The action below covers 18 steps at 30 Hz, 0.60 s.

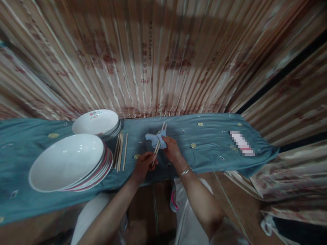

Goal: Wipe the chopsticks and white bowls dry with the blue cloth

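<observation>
My left hand [146, 166] is closed on the near ends of a pair of chopsticks [156, 147], which point away from me at a slant. Farther up the sticks, my right hand [171, 148] grips a light blue cloth [152, 138] that is wrapped around them. The far tips poke out beyond the cloth. To the left, several loose chopsticks [118, 151] lie side by side on the tablecloth, with a single chopstick [125, 151] a little apart from them.
A stack of large white bowls [66, 163] stands at the left front, and another stack of bowls [95, 122] behind it. A green patterned cloth [204, 149] covers the table. A blurred-out pale item [241, 143] lies at the right. Pleated curtains [158, 61] hang behind.
</observation>
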Available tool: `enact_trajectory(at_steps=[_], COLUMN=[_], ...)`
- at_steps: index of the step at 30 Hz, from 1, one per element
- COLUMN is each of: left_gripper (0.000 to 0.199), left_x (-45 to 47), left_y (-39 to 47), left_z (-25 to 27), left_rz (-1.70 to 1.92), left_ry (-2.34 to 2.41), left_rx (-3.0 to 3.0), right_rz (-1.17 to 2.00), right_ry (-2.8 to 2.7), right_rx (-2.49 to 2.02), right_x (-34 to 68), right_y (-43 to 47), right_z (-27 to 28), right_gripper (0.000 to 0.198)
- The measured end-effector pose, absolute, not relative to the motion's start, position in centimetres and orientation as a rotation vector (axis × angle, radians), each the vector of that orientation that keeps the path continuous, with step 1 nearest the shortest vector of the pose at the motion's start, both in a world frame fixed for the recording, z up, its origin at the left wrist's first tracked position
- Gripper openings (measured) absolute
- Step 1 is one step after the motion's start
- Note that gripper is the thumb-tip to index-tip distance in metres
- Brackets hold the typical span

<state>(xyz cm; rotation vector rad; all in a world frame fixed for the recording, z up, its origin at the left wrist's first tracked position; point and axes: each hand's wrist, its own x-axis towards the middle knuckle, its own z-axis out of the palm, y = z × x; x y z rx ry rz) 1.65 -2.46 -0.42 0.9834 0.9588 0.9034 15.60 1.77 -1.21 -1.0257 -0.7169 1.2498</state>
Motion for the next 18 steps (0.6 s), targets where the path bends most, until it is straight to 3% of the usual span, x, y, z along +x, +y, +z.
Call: enact_trajectory(at_steps=[6,18], left_gripper=[0.032,0.040], left_x=[1.3,2.2], left_y=[-1.7,-3.5], left_z=[-0.7,-0.5], left_rz=[0.949,0.750], left_ry=[0.963,0.860], left_rx=[0.957,0.803], right_rz=[1.449,1.251], right_ry=[-0.573,-0.497], right_rx=[-0.938,-0.985], right_x=[13.8,17.3], right_y=[0.3,2.6], right_z=[-0.5,-0.4], right_gripper=[0.022,0.006])
